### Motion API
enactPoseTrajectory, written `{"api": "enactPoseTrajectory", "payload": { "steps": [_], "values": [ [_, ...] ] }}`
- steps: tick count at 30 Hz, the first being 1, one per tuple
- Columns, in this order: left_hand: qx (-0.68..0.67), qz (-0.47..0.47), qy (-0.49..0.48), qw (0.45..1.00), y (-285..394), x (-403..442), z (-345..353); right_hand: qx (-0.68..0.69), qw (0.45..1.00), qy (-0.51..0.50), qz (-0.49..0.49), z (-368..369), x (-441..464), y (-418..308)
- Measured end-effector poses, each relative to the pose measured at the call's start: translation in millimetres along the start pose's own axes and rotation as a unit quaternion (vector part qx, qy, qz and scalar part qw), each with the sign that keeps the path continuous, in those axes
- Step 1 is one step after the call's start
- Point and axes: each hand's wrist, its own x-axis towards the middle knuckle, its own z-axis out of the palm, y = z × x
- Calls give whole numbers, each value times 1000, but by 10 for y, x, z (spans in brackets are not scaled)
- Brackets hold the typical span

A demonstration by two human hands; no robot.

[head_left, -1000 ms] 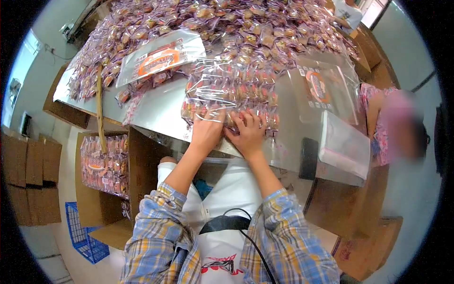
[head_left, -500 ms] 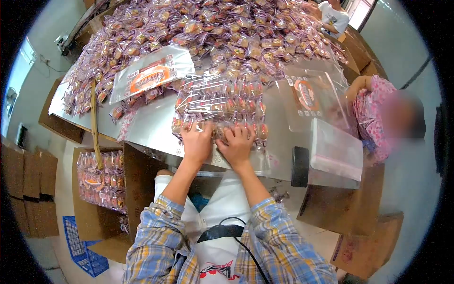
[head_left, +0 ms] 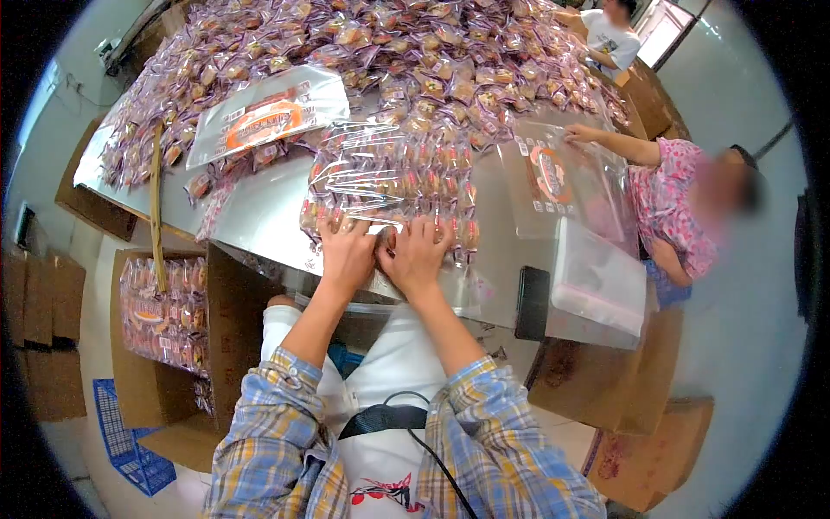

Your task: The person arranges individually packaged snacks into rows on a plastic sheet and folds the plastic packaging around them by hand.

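On the metal table before me lies a clear plastic bag (head_left: 393, 183) filled with neat rows of small wrapped cakes. My left hand (head_left: 347, 257) is closed on its near edge, fingers bent over the film. Close beside it, my right hand (head_left: 417, 257) is also closed on that edge, with its thumb tucked toward the left hand. The film between the fingers is partly hidden. Behind the filled bag spreads a big heap of loose wrapped cakes (head_left: 363, 43). A flat printed bag (head_left: 268, 117) rests on the heap at the left.
To the right lie another printed bag (head_left: 546, 177), a stack of clear bags (head_left: 596, 281) and a dark phone (head_left: 532, 303). A carton (head_left: 238, 316) holding packed bags stands low left, beside a blue crate (head_left: 130, 441). A person in pink (head_left: 670, 186) reaches over the table; another person (head_left: 609, 39) stands behind.
My hands have drawn together, their fingers curling more at the bag's near edge. The person in pink has stretched an arm over the printed bag. My view has shifted slightly.
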Motion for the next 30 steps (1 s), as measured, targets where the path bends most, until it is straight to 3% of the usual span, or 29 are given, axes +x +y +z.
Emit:
{"api": "enactPoseTrajectory", "payload": {
  "steps": [4,11,25,30],
  "values": [
    [17,-14,-94,995,42,74,-221,-7,999,-15,-27,-50,-30,31],
    [48,-18,-5,999,25,69,-63,18,999,5,-36,3,-26,60],
    [45,-51,36,997,33,124,-152,6,1000,16,-21,69,55,-1],
    [31,-37,12,999,6,83,-193,-69,991,-109,-19,40,204,-92]
  ]
}}
